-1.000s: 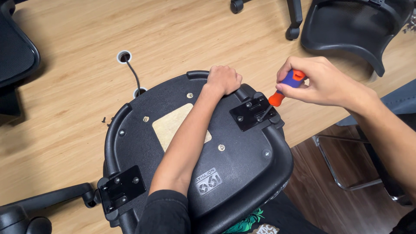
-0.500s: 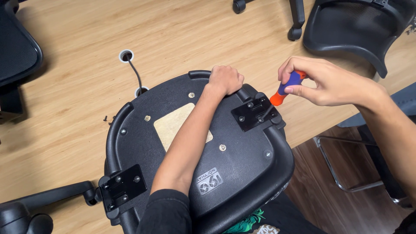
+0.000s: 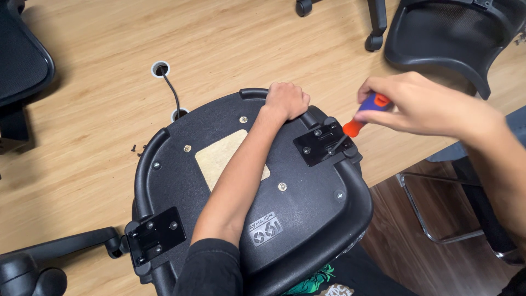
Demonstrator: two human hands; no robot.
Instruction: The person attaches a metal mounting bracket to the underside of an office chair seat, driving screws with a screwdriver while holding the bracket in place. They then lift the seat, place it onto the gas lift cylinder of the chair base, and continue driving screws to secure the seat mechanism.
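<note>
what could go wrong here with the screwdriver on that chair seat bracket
The screwdriver meets the bracket plate at a slant, so its tip could slip out of the screw and scratch the plate. The left hand holds the seat rim right next to that bracket, so a slip might jab it. The upturned seat hangs partly over the table edge, so hard pushing could tip it. The loose screws could roll away.

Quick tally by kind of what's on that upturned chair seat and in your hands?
Chair seat: 1
Black mounting plates: 2
Screwdriver, orange and blue: 1
Tan patch: 1
Hands, left hand and right hand: 2
Total: 7
</note>
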